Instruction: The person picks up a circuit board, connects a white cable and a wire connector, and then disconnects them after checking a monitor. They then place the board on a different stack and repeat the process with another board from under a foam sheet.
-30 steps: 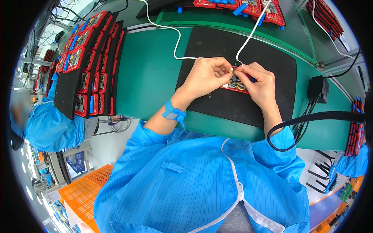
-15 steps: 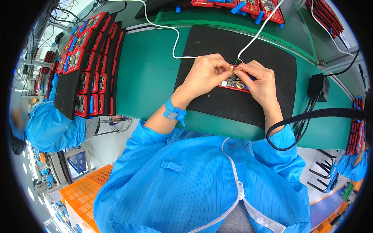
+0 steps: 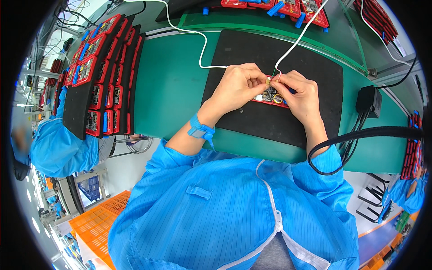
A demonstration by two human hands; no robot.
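Observation:
On the black mat (image 3: 297, 54) lies a circuit board (image 3: 270, 95) in a red frame, partly covered by my hands. A small pale yellow piece shows at its far edge, between my fingertips. My left hand (image 3: 240, 87) is closed in a pinch beside that piece; what its fingers hold is hidden. In my right hand (image 3: 298, 92) the thumb and forefinger pinch the thin end of a white cable (image 3: 288, 53), which comes down from above. A second white cable (image 3: 205, 49) runs in behind my left hand. A blue wrist strap (image 3: 200, 130) circles my left wrist.
Stacked black trays of red-framed boards (image 3: 96, 67) stand at the left edge of the green table (image 3: 164, 85). More red-framed boards (image 3: 292, 8) lie at the far side. A black box with cables (image 3: 369, 100) sits at the right, and a thick black cable (image 3: 360, 133) arches over my right forearm.

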